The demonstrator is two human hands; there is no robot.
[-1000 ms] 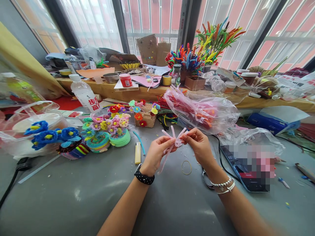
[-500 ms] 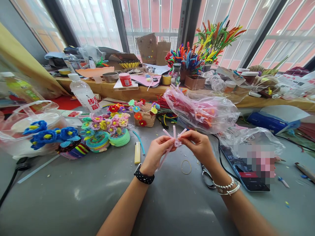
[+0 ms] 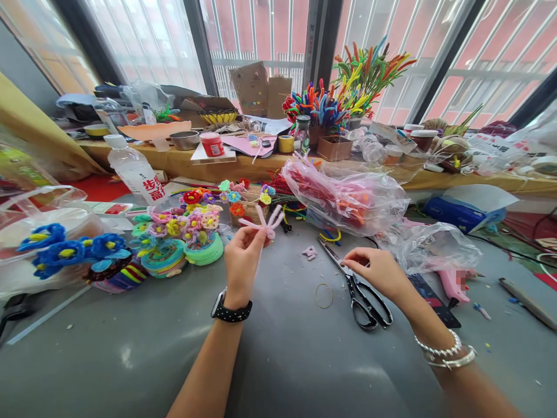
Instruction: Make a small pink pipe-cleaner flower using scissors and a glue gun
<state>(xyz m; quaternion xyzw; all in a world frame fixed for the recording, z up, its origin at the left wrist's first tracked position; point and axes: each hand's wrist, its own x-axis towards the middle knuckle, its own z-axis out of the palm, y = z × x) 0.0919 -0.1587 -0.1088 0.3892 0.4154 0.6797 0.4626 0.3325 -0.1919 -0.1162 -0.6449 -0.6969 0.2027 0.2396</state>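
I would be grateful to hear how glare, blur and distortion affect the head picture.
Head view: pale glare marks the grey table, and highlights shine on the large plastic bag; head view: dark window posts splay outward, suggesting wide-lens distortion; head view: the black plug at far left is blurred, while the pink pipe-cleaner piece in the left hand is clearer.
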